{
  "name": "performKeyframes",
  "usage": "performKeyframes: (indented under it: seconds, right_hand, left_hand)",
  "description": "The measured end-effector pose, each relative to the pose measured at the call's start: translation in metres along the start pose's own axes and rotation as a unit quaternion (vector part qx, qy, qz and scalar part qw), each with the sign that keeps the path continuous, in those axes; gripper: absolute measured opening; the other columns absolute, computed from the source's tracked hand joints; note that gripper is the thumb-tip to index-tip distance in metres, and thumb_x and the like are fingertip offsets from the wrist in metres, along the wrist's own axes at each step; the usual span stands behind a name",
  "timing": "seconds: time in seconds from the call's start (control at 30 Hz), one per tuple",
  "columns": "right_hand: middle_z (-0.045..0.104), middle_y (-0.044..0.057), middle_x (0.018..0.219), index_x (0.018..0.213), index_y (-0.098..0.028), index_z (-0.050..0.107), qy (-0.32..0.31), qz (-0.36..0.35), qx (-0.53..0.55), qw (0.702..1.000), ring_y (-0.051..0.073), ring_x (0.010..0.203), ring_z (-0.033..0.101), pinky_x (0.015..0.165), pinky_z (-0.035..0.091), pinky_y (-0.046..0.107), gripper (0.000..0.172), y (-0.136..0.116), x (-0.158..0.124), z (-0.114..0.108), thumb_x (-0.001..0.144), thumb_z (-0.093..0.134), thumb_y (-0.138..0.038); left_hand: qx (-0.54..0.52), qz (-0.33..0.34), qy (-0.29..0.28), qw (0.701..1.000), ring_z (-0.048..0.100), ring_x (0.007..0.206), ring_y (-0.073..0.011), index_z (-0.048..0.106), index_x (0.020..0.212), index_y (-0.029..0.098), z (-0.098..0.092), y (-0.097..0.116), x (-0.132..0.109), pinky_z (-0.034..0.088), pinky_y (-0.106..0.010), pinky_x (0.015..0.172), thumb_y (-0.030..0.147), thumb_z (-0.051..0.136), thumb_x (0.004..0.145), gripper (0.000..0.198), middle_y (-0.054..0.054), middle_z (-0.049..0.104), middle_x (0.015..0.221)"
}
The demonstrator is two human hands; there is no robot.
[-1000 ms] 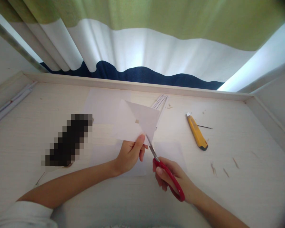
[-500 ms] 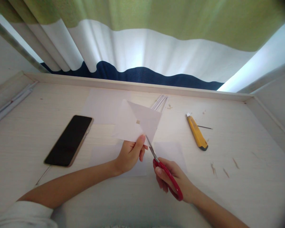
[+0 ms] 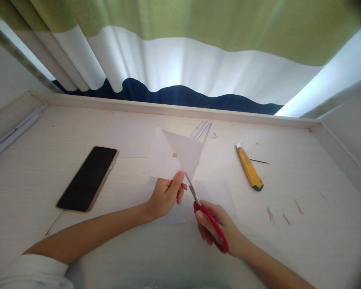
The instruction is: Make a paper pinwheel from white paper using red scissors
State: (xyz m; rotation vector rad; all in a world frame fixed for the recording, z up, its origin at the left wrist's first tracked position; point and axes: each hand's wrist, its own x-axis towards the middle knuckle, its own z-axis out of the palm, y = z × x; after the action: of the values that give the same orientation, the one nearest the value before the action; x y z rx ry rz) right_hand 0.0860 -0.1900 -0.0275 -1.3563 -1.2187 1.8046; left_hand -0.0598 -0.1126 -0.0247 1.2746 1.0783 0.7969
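My left hand (image 3: 167, 195) pinches the near edge of a white square of paper (image 3: 159, 160), thumb on top and fingers beneath. A crease runs across the paper, and a small tan square (image 3: 175, 155) shows near its middle. In my right hand (image 3: 218, 224) are scissors (image 3: 212, 218) with red handles. Their blades reach the paper's near corner, just right of my left thumb. How far the lower blade goes under the paper is hidden. Below my hands, more white paper (image 3: 171, 214) lies on the desk.
A black-screened phone (image 3: 87, 178) lies on the left, with a thin stick by its lower end. To the right are a yellow utility knife (image 3: 249, 167), a thin dark stick (image 3: 260, 161) and small shavings (image 3: 285, 218). Folded paper strips (image 3: 202, 130) lie behind the square, near the desk's raised back edge.
The scissor handles have drawn slightly closer together, with the lower loop shifting a little to the left. My left hand and the paper stay almost where they were.
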Motion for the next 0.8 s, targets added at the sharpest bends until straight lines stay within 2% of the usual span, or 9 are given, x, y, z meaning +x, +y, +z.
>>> performKeyframes:
  seconds: [0.33, 0.53, 0.63, 0.8]
  right_hand:
    - [0.040, -0.008, 0.047, 0.074, -0.018, 0.041, -0.008, -0.012, 0.018, 1.000, 0.004, 0.036, 0.034, 0.035, 0.027, 0.016, 0.034, 0.003, 0.002, 0.000, 0.079, 0.042, -0.052]
    - [0.036, -0.005, 0.059, 0.076, -0.018, 0.041, -0.035, -0.061, -0.007, 0.998, 0.007, 0.048, 0.033, 0.045, 0.030, 0.019, 0.034, -0.001, -0.002, -0.002, 0.081, 0.038, -0.052]
    - [0.034, -0.006, 0.059, 0.077, -0.018, 0.040, -0.037, -0.063, 0.001, 0.997, 0.007, 0.048, 0.032, 0.044, 0.030, 0.020, 0.035, 0.000, -0.003, -0.001, 0.082, 0.035, -0.053]
    - [0.034, -0.006, 0.057, 0.078, -0.018, 0.040, -0.041, -0.070, 0.017, 0.997, 0.006, 0.046, 0.032, 0.043, 0.029, 0.019, 0.036, 0.005, -0.002, -0.001, 0.083, 0.033, -0.053]
  left_hand:
    - [-0.012, -0.003, -0.010, 1.000, 0.038, 0.033, -0.0067, 0.044, 0.042, 0.017, 0.000, -0.001, 0.000, 0.035, -0.020, 0.042, 0.053, 0.033, 0.081, 0.054, 0.004, 0.040, 0.032]
    - [0.004, 0.018, -0.040, 0.999, 0.046, 0.041, -0.0089, 0.039, 0.037, 0.019, 0.002, -0.002, -0.006, 0.044, -0.021, 0.058, 0.054, 0.035, 0.079, 0.055, 0.003, 0.037, 0.031]
    - [0.027, 0.025, -0.059, 0.998, 0.052, 0.049, -0.0114, 0.038, 0.034, 0.020, 0.003, -0.001, -0.010, 0.046, -0.022, 0.066, 0.057, 0.033, 0.078, 0.058, 0.002, 0.037, 0.032]
    - [0.044, 0.032, -0.080, 0.995, 0.054, 0.052, -0.0126, 0.039, 0.035, 0.020, 0.004, -0.002, -0.013, 0.047, -0.023, 0.068, 0.061, 0.027, 0.078, 0.060, 0.001, 0.038, 0.034]
